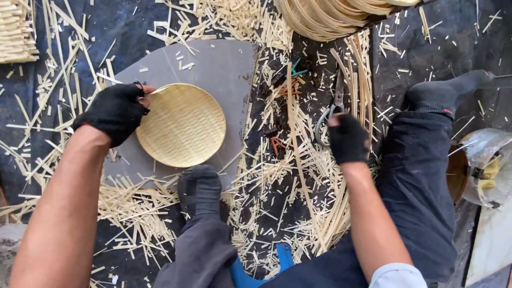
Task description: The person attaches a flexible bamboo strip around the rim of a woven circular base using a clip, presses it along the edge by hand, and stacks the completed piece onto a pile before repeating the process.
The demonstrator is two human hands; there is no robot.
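Note:
A round woven bamboo tray (184, 125) lies on a grey board (224, 64). My left hand (114, 111), in a black glove, grips the tray's left rim. My right hand (348, 137), also gloved in black, rests on the handles of grey scissors (332, 104) lying on the floor among long bamboo strips (362, 80). My sock-covered left foot (200, 189) presses on the board's near edge just below the tray. My right foot (442, 93) stretches out to the right.
Bamboo offcuts (272, 176) litter the dark floor. A stack of woven trays (330, 16) sits at the top, a woven piece (16, 32) at top left. Small coloured clips (290, 80) lie near the board. A plastic-wrapped object (488, 165) stands at the right, a blue item (282, 258) below.

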